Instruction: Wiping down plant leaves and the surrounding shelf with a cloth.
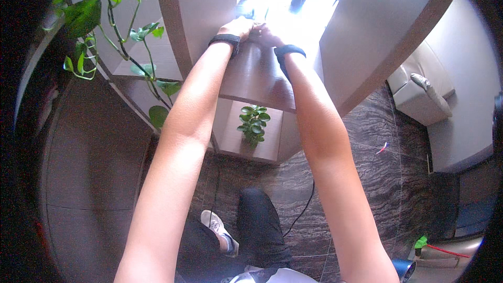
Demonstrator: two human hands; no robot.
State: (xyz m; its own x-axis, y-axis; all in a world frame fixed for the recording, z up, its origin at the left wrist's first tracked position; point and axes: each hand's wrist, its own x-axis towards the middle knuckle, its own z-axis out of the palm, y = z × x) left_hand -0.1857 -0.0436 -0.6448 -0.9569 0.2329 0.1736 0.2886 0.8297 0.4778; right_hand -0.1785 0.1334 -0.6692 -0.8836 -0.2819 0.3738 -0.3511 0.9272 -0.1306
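Both my arms stretch forward over a glossy shelf board [255, 74] between two upright panels. My left hand [239, 27] and my right hand [269, 34] meet at the shelf's far part, fingertips close together. Strong glare behind them washes out the fingers, so whether they hold something small cannot be told. A dark band [226, 39] circles my left wrist and another dark band [290, 50] my right wrist. Past the hands, objects in the glare are too bright to name. On a lower shelf, below my forearms, stands a small green leafy plant [254, 124].
A trailing vine [125, 53] hangs at the left beside the shelves. Upright panels [377, 27] flank my arms. At the right are a light sofa [420, 86] and a small red-and-white item [382, 148] on the dark patterned floor. A black cable [304, 208] runs near my legs.
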